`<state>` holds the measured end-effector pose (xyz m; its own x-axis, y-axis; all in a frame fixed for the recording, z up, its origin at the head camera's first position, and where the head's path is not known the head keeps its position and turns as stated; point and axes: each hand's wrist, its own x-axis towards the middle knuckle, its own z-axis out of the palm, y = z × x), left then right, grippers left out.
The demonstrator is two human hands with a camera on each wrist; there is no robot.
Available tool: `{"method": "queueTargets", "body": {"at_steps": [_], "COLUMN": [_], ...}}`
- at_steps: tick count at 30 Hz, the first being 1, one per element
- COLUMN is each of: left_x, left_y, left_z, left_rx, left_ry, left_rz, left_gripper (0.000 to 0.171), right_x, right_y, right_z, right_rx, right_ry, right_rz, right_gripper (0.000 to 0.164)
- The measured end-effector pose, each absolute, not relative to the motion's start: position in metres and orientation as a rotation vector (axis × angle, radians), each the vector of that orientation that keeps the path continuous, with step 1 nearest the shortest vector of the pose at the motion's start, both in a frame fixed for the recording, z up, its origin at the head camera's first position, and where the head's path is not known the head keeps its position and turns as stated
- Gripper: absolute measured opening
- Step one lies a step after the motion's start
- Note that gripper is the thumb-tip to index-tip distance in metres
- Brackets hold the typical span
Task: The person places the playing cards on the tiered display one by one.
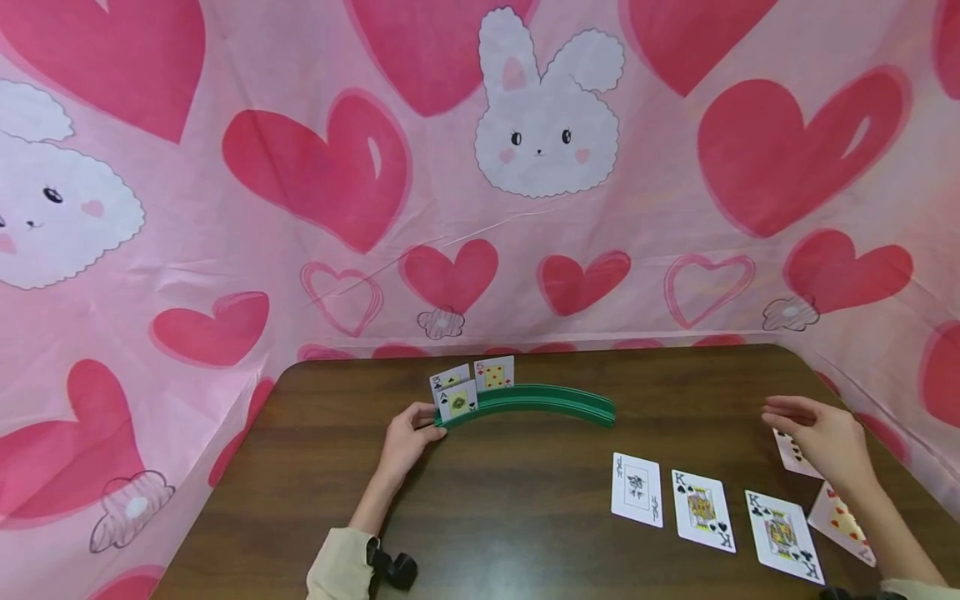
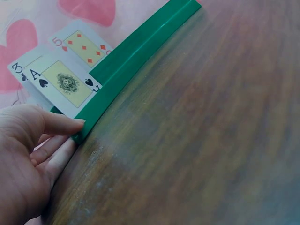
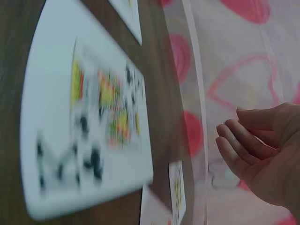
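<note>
Pinching curved, grooved green rack [image 1: 543, 402], left hand [image 1: 407, 440]; right hand [image 1: 825, 437] loose near flat cards [image 1: 783, 536]

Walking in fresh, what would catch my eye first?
Probably the pink backdrop behind the table, with its hearts and rabbit faces. Next, the green rack toward the far edge, three cards standing at the end the left hand pinches. More cards lie face up at the table's right, near the empty right hand.
</note>
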<state>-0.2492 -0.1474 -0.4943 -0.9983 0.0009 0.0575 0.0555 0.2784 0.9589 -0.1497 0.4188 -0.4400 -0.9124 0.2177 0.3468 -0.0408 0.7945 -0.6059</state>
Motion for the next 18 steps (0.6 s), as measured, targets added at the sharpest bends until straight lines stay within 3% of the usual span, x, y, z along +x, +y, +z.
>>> {"method": "queueTargets", "body": {"at_steps": [10,18], "left_x": [-0.249,-0.249], "left_y": [-0.149,-0.149], "left_z": [-0.493,-0.492], "left_rx": [-0.05,-0.044], "left_ry": [-2.476,-2.474], "left_rz": [-1.856,-1.858], "left_gripper": [0.03,0.03], "right_x": [-0.126,-0.112], "right_y": [0.471,0.495], "right_z": [-0.458,-0.466], "right_rx": [-0.217,-0.31], "right_ry": [-2.591,-2.704], "right_rz": [0.855,0.858], "right_gripper": [0.033,0.045]}}
